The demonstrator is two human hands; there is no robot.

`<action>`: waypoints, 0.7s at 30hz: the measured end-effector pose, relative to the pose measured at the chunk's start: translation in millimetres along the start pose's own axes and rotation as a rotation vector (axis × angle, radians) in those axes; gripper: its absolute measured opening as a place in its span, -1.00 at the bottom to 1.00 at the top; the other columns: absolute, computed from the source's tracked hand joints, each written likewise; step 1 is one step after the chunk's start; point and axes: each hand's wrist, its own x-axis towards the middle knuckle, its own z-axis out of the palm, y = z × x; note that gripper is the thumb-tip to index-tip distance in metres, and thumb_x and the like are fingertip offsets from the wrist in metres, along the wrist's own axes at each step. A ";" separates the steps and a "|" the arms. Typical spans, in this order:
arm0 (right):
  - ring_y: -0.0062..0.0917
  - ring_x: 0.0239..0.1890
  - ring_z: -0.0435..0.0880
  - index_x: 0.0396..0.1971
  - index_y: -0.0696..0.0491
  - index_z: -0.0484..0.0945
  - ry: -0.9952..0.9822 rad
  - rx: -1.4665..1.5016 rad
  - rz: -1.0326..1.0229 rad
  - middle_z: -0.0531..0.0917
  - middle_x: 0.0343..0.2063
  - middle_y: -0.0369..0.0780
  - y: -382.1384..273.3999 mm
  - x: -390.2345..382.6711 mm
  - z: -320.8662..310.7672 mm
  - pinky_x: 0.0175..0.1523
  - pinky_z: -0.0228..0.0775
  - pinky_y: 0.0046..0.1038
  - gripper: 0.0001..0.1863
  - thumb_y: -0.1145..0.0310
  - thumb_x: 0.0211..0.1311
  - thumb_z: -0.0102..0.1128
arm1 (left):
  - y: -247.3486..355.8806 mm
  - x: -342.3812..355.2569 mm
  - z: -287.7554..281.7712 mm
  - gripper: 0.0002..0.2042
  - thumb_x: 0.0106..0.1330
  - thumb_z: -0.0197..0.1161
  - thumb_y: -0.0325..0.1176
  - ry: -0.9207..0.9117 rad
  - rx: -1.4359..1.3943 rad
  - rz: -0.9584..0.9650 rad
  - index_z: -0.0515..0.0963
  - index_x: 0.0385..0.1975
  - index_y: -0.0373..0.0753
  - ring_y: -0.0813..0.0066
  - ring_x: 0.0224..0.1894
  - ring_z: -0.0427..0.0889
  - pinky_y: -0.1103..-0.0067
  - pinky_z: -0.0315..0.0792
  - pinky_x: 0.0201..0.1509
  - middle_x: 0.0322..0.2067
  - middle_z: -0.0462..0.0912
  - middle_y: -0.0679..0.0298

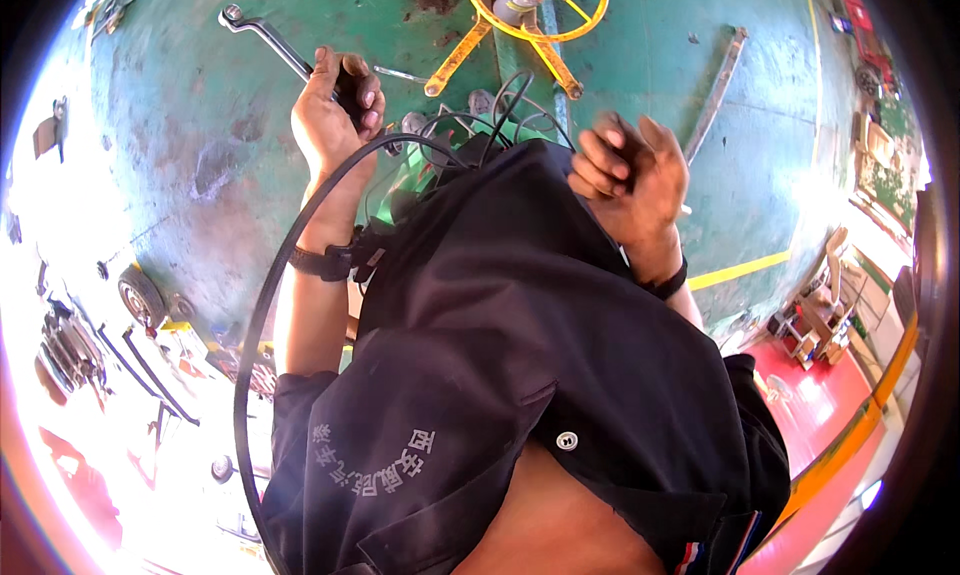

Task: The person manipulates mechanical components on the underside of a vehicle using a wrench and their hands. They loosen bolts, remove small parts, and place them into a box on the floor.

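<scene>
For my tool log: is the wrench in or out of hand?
In: the left hand is closed around the wrench, its ring end sticking out.

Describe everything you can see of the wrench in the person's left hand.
The wrench is silver-grey and shiny, apparently metal, with a rounded ring end and a cranked neck leading into a slim, straight shank. It slants, ring end up and to the left in the picture, against the green floor. The left hand grips its shank; the rest is hidden in or behind that hand.
</scene>
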 end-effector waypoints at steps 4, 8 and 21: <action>-0.72 -0.67 0.06 -0.46 -0.02 0.34 -0.063 -0.007 0.193 0.16 -0.68 -0.45 17.8 29.5 16.5 -0.52 -0.12 -0.59 -0.59 -0.07 0.34 -0.09 | -5.9 5.7 0.9 -0.59 0.50 -0.05 -0.02 -0.027 0.008 -0.055 0.42 -0.47 -0.21 0.56 -0.72 0.23 0.65 0.02 -0.69 -0.69 0.34 0.32; -0.73 -0.68 0.04 -0.48 0.00 0.32 -0.103 0.017 0.343 0.18 -0.68 -0.44 37.6 52.9 33.6 -0.53 -0.09 -0.61 -0.61 -0.01 0.37 -0.15 | -11.8 2.0 1.1 -0.60 0.51 -0.06 -0.05 -0.030 0.001 -0.103 0.44 -0.45 -0.25 0.58 -0.70 0.20 0.67 0.04 -0.66 -0.68 0.32 0.33; -0.70 -0.62 0.24 -0.36 0.04 0.47 -0.848 0.097 0.043 0.31 -0.61 -0.43 -39.6 109.8 112.4 -0.46 0.07 -0.56 -0.64 0.04 0.41 -0.08 | -4.1 13.4 -48.2 -0.60 0.49 -0.04 -0.03 0.036 -0.059 -0.027 0.45 -0.48 -0.22 0.58 -0.71 0.22 0.67 -0.02 -0.70 -0.67 0.33 0.33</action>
